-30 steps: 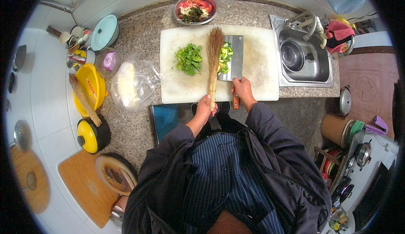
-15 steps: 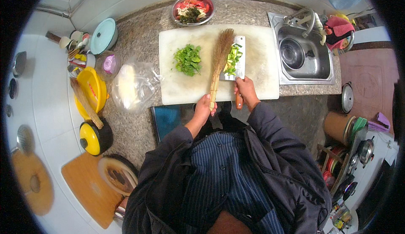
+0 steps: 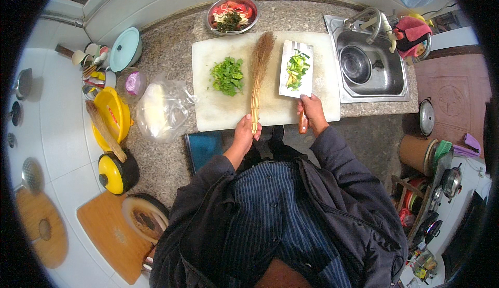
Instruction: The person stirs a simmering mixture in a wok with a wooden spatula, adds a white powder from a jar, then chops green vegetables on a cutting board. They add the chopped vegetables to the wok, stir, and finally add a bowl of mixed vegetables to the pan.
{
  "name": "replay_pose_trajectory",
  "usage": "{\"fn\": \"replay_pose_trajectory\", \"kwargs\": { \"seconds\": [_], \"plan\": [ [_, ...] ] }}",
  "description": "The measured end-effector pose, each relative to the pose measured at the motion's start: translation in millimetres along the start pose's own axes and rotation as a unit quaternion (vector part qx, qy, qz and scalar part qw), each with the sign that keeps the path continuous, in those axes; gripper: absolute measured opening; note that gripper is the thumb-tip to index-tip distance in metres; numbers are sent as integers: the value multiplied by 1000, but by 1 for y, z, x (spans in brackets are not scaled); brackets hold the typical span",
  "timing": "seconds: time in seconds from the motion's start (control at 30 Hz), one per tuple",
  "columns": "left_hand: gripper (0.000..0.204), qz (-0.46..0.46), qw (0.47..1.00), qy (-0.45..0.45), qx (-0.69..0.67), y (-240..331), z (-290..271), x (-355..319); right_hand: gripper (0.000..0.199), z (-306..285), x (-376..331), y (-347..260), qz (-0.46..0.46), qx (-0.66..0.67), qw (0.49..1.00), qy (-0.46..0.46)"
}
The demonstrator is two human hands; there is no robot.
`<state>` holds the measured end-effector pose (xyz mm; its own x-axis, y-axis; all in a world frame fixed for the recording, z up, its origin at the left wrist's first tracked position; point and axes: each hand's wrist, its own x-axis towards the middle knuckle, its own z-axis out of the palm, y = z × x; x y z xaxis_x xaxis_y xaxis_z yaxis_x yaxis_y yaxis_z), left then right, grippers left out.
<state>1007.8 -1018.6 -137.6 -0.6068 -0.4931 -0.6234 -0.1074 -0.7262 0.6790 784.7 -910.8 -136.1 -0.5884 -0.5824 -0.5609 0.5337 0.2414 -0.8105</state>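
My left hand point(image 3: 245, 131) is closed round the bound handle of a straw whisk brush point(image 3: 258, 80), whose bristles point away from me over the white cutting board point(image 3: 208, 112). In my right hand point(image 3: 314, 112) is the wooden handle of a cleaver point(image 3: 286, 82). Its wide blade lies flat and bears a small heap of chopped green and pale vegetable pieces point(image 3: 297, 70). Brush and blade are apart. A pile of chopped leafy greens point(image 3: 227, 76) lies on the left part of the board.
Behind the board stands a metal bowl point(image 3: 209, 20) of red, white and dark green food. To the right is a steel sink point(image 3: 384, 91) with a pan inside. On the left are a clear plastic bag point(image 3: 165, 106), a yellow basin point(image 3: 125, 116) and a yellow-lidded pot point(image 3: 127, 171).
The cleaver with the vegetable pieces has moved right, away from the brush. The brush has shifted left and stands straighter, and a gap now separates the two.
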Motion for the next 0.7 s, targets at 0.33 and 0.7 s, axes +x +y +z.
{"fn": "replay_pose_trajectory", "kwargs": {
  "seconds": [0.33,0.7],
  "plan": [
    [37,-41,999,3,33,-4,5,6,12,-25,-1,4,29,-39,999,7],
    [37,-77,995,-17,69,-12,11,9,23,-28,-3,9,52,-67,996,17]
  ]
}}
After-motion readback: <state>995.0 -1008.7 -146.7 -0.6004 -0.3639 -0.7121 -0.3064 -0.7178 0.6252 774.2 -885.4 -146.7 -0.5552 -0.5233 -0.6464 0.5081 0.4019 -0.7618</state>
